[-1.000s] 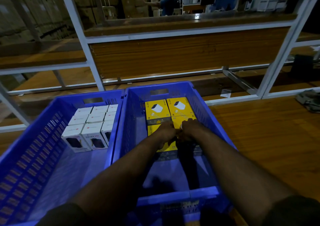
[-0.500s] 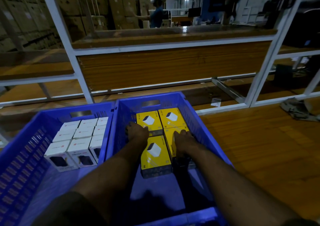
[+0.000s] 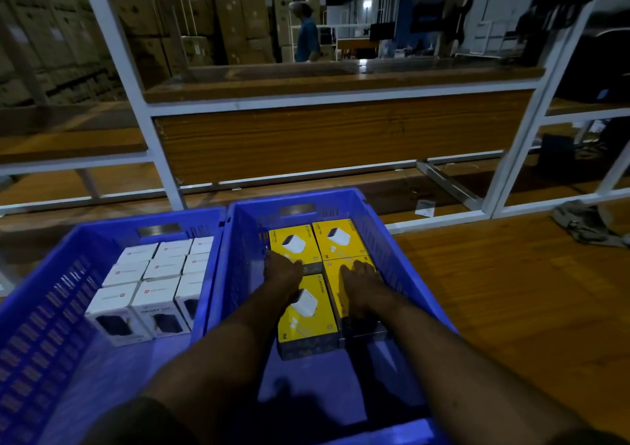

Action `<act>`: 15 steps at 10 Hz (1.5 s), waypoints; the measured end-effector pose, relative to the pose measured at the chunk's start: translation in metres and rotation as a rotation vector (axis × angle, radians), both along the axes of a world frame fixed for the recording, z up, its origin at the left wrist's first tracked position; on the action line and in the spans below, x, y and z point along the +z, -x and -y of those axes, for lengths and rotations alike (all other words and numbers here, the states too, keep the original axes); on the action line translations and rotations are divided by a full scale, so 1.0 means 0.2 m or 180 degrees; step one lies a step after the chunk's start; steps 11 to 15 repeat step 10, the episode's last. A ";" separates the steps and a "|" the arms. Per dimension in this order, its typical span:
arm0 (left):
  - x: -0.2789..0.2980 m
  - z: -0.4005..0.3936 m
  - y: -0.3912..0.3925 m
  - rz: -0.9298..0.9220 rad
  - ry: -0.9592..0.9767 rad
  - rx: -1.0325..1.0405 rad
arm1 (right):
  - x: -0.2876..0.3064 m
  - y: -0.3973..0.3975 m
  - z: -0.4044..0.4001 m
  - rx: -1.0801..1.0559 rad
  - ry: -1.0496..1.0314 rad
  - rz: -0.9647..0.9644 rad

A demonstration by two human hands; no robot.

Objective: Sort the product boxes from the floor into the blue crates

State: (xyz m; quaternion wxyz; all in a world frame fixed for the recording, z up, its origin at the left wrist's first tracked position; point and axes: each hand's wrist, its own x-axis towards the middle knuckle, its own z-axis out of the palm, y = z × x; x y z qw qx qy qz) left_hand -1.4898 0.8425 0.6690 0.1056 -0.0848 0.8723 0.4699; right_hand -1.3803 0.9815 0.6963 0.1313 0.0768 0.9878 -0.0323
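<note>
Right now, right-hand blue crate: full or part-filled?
Part-filled. The right blue crate holds four yellow boxes at its far end; its near floor is bare. Both hands rest flat on them.

My hands have parted: left hand (image 3: 283, 272) and right hand (image 3: 362, 279) now press flat on separate yellow boxes (image 3: 308, 311).

Two bare forearms reach in from the lower edge, uncovered from the wrists back to near the elbows. The left hand (image 3: 283, 271) and right hand (image 3: 359, 274) wear no gloves, rings, watch or bands that can be made out. Dark sleeve cloth (image 3: 136, 420) shows at the bottom corners, its colour unclear in the dim light.
</note>
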 end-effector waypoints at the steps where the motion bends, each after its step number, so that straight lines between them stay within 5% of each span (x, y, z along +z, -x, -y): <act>1: 0.14 -0.04 -0.20 -0.0402 0.0499 -0.0254 | 0.00 -0.02 -0.01 0.0048 0.0080 -0.0077; 3: 0.23 -0.02 -0.35 -0.1079 0.0642 -0.1070 | 0.02 -0.06 -0.01 -0.0026 0.0263 -0.0029; 5: 0.24 0.15 -0.44 -0.0770 0.1083 -0.1741 | 0.14 -0.12 0.14 -0.0017 0.1132 -0.0261; 7: 0.26 0.26 -0.51 -0.0759 0.1548 -0.1988 | 0.18 -0.21 0.24 -0.0138 0.0713 -0.0392; 10: 0.34 0.41 -0.76 -0.1251 0.1681 -0.1657 | 0.23 -0.43 0.29 -0.0301 0.0344 -0.1377; 15: 0.34 0.41 -0.76 -0.1251 0.1681 -0.1657 | 0.23 -0.43 0.29 -0.0301 0.0344 -0.1377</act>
